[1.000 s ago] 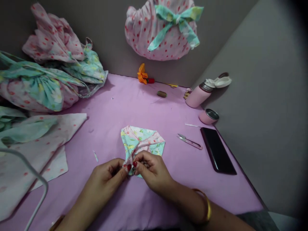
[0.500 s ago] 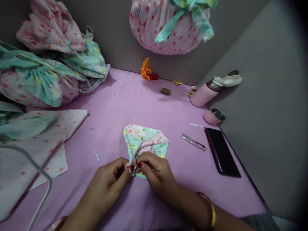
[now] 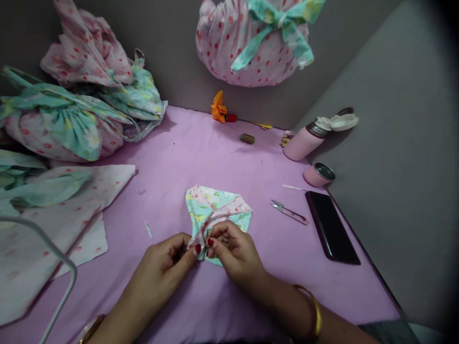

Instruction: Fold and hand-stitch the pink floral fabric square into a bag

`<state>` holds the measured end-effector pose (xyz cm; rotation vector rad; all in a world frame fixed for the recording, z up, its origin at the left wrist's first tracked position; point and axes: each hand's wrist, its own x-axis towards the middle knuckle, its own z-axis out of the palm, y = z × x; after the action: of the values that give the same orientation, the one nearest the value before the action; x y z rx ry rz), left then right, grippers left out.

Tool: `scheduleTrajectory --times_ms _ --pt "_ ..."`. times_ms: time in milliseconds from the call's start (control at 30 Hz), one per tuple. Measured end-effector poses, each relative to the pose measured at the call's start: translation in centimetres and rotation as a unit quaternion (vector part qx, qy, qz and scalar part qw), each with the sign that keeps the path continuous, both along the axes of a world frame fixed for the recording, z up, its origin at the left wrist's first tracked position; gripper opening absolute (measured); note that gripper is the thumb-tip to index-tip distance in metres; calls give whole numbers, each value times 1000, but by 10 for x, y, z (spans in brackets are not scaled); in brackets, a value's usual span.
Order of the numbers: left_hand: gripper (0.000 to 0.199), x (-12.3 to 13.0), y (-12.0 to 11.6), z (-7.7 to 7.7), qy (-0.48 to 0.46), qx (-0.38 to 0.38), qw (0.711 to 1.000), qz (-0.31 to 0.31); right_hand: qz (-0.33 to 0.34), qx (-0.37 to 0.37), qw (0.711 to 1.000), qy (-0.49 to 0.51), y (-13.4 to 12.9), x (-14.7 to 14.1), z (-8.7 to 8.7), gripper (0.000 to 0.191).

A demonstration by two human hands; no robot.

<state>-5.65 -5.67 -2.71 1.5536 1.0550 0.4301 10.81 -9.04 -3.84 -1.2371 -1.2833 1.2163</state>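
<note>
A small patchwork cloth (image 3: pixel 215 205) in mint floral and pink dotted fabric lies on the purple table cover (image 3: pixel 161 167). My left hand (image 3: pixel 168 263) pinches its lower left edge between thumb and fingers. Close beside it, my right hand (image 3: pixel 233 251) is closed in a pinch at the same edge; what lies between its fingertips is too small to make out. Thread snips (image 3: pixel 289 212) rest to the right of the cloth.
At the right are a black phone (image 3: pixel 332 227), a pink cup (image 3: pixel 319 175) and an open pink bottle (image 3: pixel 304 141). A thread spool (image 3: pixel 247 138) lies further back. Fabric bags (image 3: pixel 68 124) and dotted cloth (image 3: pixel 57 229) fill the left. A stuffed pink bag (image 3: pixel 251 43) hangs above.
My right hand's fingers have lifted slightly and moved a little right. The pink fold at the cloth's lower left now stands more open. The view has shifted slightly.
</note>
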Motion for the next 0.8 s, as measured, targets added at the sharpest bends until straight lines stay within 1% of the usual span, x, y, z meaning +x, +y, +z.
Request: scheduleTrajectory --times_ms 167,300,400,500,600,667,800 --pt "24 -3 0 0 -10 -18 1000 14 -31 -3 998 48 1 -1 6 4" --pt "17 -1 0 2 -63 -38 997 37 -26 18 998 49 1 -1 8 2" --pt "14 0 -1 4 -104 -52 990 79 -19 40 999 -11 0 0 7 7" --pt "15 0 -2 5 -109 -65 985 119 5 78 991 -105 -1 2 7 13" --pt "14 -1 -2 7 -113 -92 981 131 28 125 978 -165 -1 4 9 17" --pt "13 -1 -2 8 -121 -107 977 136 37 149 971 -183 -1 4 9 19" --pt "14 -1 -1 9 -131 -110 975 143 48 177 961 -207 0 5 8 23"
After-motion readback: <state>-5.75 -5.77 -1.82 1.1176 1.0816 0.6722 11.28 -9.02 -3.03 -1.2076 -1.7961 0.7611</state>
